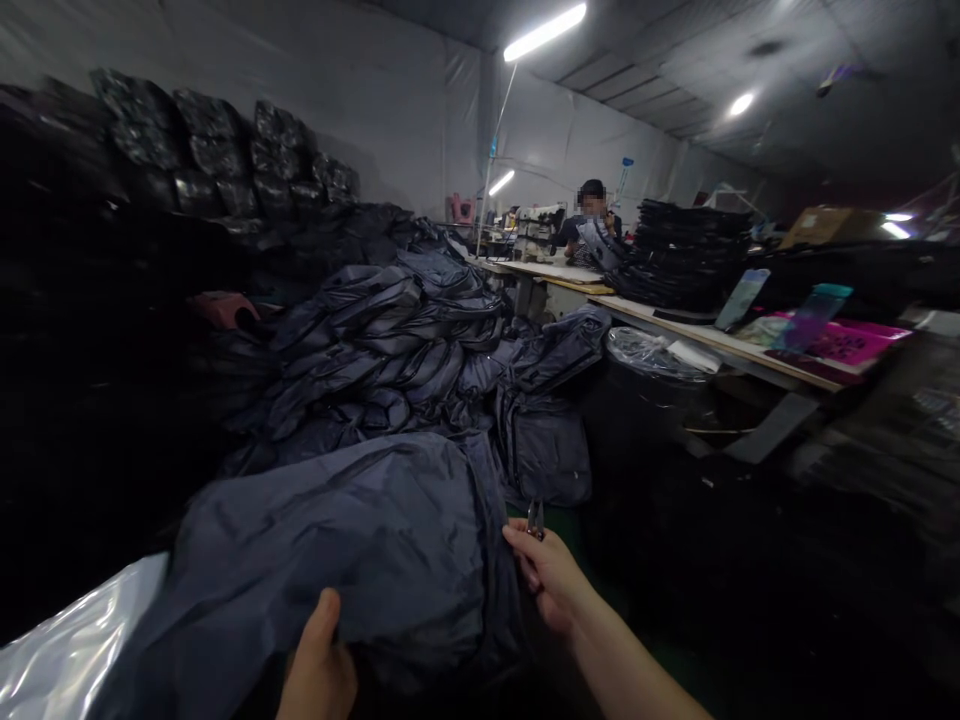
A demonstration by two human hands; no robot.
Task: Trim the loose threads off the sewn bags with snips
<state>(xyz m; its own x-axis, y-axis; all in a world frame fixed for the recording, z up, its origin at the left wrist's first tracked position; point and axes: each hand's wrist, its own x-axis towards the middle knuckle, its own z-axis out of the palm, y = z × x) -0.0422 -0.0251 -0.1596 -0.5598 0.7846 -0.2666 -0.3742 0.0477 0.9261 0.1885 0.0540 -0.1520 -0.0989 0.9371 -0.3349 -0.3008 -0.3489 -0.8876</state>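
A large dark blue fabric bag (352, 540) lies spread in front of me, its cloth wrinkled. My left hand (319, 665) grips its near edge, thumb on top and the other fingers mostly hidden below. At the right edge of the bag, my right hand (551, 575) pinches the cloth between thumb and finger. The same hand also keeps a small pair of metal thread snips (535, 518), blades pointing up and away from me. Just beyond the snips stands another dark bag (551, 455) with a front panel.
Behind the bag rises a heap of similar bags (390, 330). Clear plastic (82, 640) lies at lower left. Plastic-wrapped bundles (210, 150) are stacked by the wall. To the right runs a worktable (720, 345) with a pink tray (855, 340); a person (589, 235) sits behind it.
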